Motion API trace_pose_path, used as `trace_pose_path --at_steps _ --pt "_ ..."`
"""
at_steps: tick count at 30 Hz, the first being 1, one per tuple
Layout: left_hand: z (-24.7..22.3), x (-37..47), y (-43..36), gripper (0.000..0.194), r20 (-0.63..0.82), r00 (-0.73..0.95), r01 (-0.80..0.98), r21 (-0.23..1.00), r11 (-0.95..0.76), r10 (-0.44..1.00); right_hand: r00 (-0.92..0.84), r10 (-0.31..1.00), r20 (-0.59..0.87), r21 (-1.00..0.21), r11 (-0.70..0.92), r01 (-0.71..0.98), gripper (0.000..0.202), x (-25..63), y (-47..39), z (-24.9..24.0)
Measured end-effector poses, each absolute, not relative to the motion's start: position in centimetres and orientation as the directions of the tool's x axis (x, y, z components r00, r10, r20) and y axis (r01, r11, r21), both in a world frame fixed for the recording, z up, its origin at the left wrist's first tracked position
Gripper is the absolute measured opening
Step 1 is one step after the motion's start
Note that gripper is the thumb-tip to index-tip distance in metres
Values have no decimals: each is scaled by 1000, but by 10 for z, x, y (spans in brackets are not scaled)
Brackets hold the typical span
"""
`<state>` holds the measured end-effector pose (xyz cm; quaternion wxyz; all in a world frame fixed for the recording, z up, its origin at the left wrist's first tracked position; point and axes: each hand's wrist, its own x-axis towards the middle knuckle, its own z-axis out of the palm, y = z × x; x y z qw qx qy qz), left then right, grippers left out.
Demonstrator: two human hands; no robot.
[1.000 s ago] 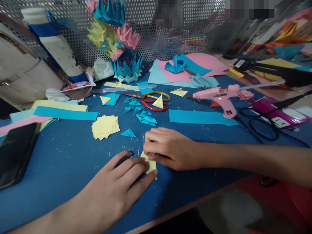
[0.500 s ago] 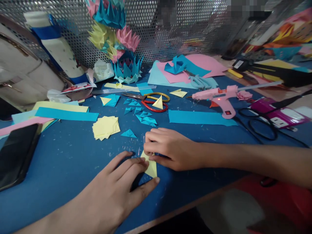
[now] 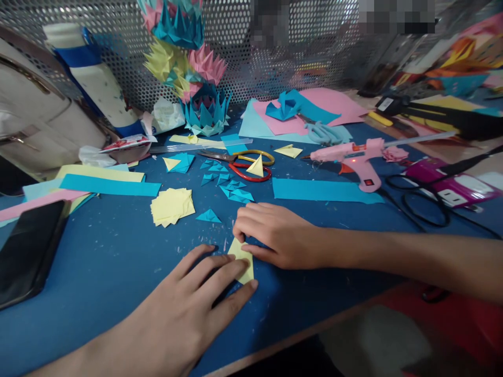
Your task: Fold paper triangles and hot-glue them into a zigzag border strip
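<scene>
The yellow paper (image 3: 248, 274) lies flat on the table (image 3: 129, 267), on the wearer's side of the scissors (image 3: 230, 156), and both hands are working at it. The L hand (image 3: 192, 298) is spread and grasps nothing; its fingers press on the paper, w/ the thumb at the low corner. The R hand (image 3: 275, 238) is half curled at the upper edge, thumb on the paper; if it pinches the edge or only pushes it, I can't tell. In my opinion the main risk is a crooked crease: if the L fingers press too lightly, the paper may turn while the R thumb pushes. Fingers also hide part of the edges, so a bad alignment could pass unseen. The small blue triangle (image 3: 209, 215), b/w the scissors and the L hand, is near the R knuckles and could be knocked away by a careless move. A folded yellow piece (image 3: 257, 166) rests over the scissors' handles, so lifting them could drop or bend it. To the right of the scissors, the glue gun (image 3: 356, 153) shows a lit lamp, so prob. it is hot; its black cord (image 3: 404, 207) comes near the R forearm, and a snag could pull the gun.
</scene>
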<state>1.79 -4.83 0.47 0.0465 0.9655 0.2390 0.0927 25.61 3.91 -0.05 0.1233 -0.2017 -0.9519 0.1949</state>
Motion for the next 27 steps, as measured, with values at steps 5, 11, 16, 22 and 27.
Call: trace_pose_path --at_steps 5,11,16,22,27 --pt "10 18 -48 45 110 882 447 110 -888 457 -866 469 175 -419 831 366 7 260 45 2" --pt "13 15 -44 46 135 868 464 121 -878 478 -910 171 377 -305 951 52 15 270 55 11" --pt "4 14 -29 35 309 870 380 78 -922 385 -948 -10 317 -124 991 -52 22 272 57 15" --pt "4 16 -24 39 436 852 322 4 -947 292 -949 -11 316 -122 991 -52 24 272 58 12" --pt "9 20 -21 39 442 850 327 -15 -945 287 -950 -23 313 -118 991 -63 23 272 58 12"
